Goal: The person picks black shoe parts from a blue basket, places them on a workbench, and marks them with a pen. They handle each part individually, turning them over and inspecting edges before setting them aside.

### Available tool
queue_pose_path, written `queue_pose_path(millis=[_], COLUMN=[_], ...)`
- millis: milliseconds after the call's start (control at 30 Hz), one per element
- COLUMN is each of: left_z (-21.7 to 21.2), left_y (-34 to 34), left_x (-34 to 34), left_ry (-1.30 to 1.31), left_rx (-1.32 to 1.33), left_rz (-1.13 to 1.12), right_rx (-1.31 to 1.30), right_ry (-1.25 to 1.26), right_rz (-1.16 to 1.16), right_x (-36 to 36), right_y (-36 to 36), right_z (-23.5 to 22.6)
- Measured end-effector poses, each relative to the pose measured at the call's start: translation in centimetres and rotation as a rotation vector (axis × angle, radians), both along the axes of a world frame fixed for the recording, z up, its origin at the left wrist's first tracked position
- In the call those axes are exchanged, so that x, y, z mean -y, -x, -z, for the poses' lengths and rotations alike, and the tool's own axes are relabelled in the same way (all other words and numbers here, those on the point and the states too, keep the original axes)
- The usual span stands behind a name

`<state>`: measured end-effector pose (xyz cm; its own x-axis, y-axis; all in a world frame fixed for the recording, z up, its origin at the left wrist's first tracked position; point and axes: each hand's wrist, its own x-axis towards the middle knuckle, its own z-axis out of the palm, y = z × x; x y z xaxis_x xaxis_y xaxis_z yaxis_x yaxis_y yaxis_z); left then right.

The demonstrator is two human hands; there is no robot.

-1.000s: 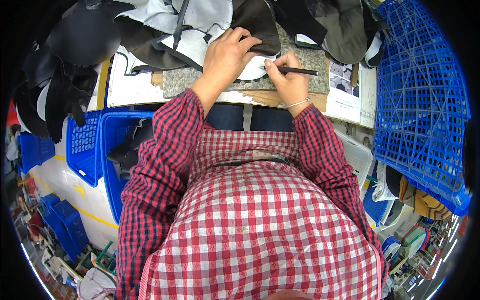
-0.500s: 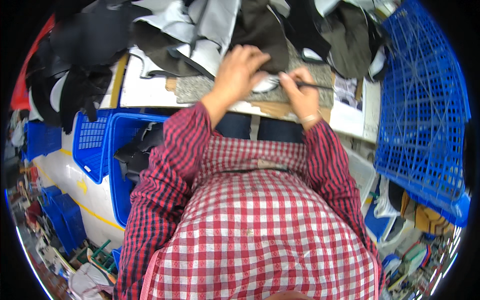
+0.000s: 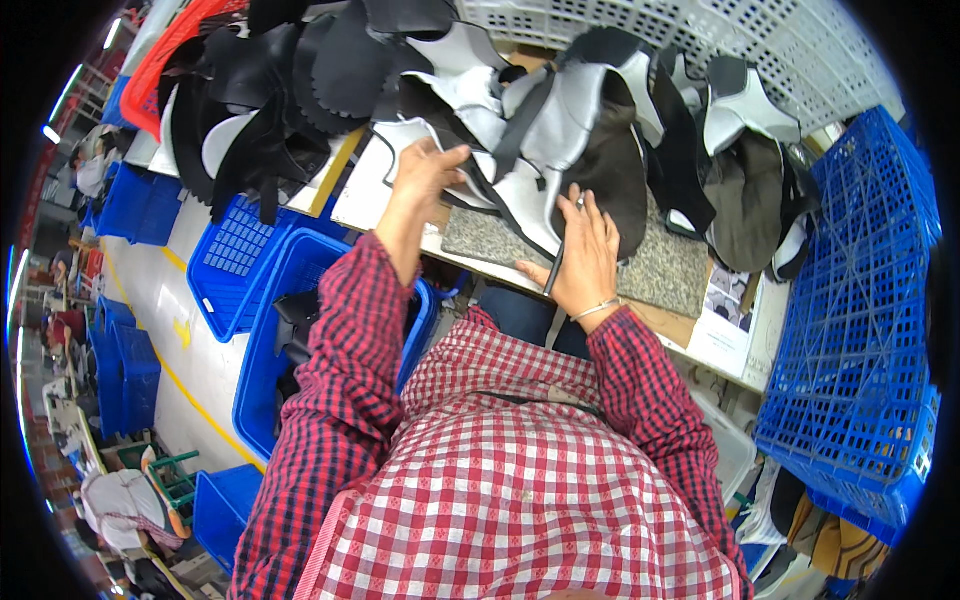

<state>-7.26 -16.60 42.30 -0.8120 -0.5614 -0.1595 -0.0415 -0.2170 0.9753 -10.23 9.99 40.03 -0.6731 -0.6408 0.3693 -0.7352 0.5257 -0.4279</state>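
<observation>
Pale bench [image 3: 362, 192], its front edge slanting from left of centre down toward the lower right of the frame, both wrists crossing it. Grey speckled slab [image 3: 665, 275] near that edge; its surface shows mainly right of the right hand [image 3: 588, 255], where there is some open room, with a narrower patch at left. Right hand, centre of frame: black pen [image 3: 560, 255] held slantwise among the fingers, thumb stuck out apart, fingers over the lower end of a dark piece [image 3: 617, 150] and the white piece [image 3: 530, 200] beside it; contact with them uncertain. Left hand [image 3: 425, 180], left of centre, fingers half curled at the edge of the overlapping pieces; cannot tell whether they are closed on anything. Pieces crowd the far side above both hands; a black heap [image 3: 260, 75] fills the upper left and leans over the bench end. White basket [image 3: 690, 30] bounds the top, red basket [image 3: 150, 95] the upper left corner. Blue crate [image 3: 850, 310] walls off the right side, printed sheet [image 3: 722, 322] between it and slab. Blue bin [image 3: 262, 375] below the left forearm, dark scraps inside.
</observation>
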Motion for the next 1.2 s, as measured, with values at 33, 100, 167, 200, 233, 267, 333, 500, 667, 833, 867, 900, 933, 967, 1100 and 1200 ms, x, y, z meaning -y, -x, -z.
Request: queue_pose_path(millis=[33, 100, 167, 200, 233, 267, 333, 500, 667, 833, 867, 900, 933, 967, 1100, 1200], left_z=[-0.6, -1.4, -1.8, -1.8, -1.9, -1.9, -2.3, -3.5, 3.7, 8.6, 8.4, 7.7, 6.9, 6.2, 4.8, 4.5], left_y=[-0.1, -0.9, -2.6, -3.5, -4.5, -5.5, -7.4, -10.4, -8.7, -11.0, -11.6, -12.2, -12.6, -12.9, -13.1, -12.8], left_x=[-1.0, -3.0, -4.9, -5.7, -6.3, -6.6, -6.1, 2.1, 6.8, 6.2, 5.8, 5.5, 5.0, 3.9, -1.0, -2.7], left_ry=[-0.123, -0.262, -0.415, -0.492, -0.565, -0.562, -0.444, 0.264, 0.897, 0.637, 0.405, 0.145, -0.117, -0.238, -0.28, -0.381], left_rx=[-0.066, -0.341, -0.391, -0.399, -0.379, -0.34, -0.248, -0.204, 0.32, 0.432, 0.214, 0.041, -0.117, -0.245, 0.055, 0.06], left_rz=[0.007, 0.116, 0.176, 0.165, 0.149, 0.124, 0.189, -0.161, -0.451, -0.714, -0.718, -0.65, -0.611, -0.52, -0.32, -0.07], right_rx=[-0.059, -0.108, -0.208, -0.26, -0.31, -0.336, -0.461, -0.423, -0.263, 0.14, 0.208, 0.327, 0.293, 0.039, -0.519, -0.45], right_ry=[0.105, 0.152, 0.24, 0.264, 0.3, 0.25, 0.277, 0.214, 0.361, 0.782, 0.915, 1.049, 1.093, 0.965, 0.272, 0.089], right_rz=[0.002, 0.041, 0.108, 0.111, 0.104, 0.069, -0.008, 0.027, 0.128, 0.482, 0.306, 0.221, 0.131, 0.188, 0.096, -0.234], right_x=[0.2, 0.1, -0.1, -0.3, -0.4, -0.4, -0.7, -2.6, -2.6, -4.1, -4.2, -4.5, -4.0, -3.1, 2.3, 5.4], right_y=[-0.3, -0.4, -0.1, 0.1, 0.3, 0.7, 2.0, 4.3, 3.9, 5.4, 5.8, 6.0, 5.8, 5.7, 2.3, 0.0], right_z=[0.2, 0.6, 0.5, 0.3, -0.1, -0.7, -2.6, -7.5, -7.1, -9.7, -10.7, -12.0, -12.7, -13.2, -11.2, -7.3])
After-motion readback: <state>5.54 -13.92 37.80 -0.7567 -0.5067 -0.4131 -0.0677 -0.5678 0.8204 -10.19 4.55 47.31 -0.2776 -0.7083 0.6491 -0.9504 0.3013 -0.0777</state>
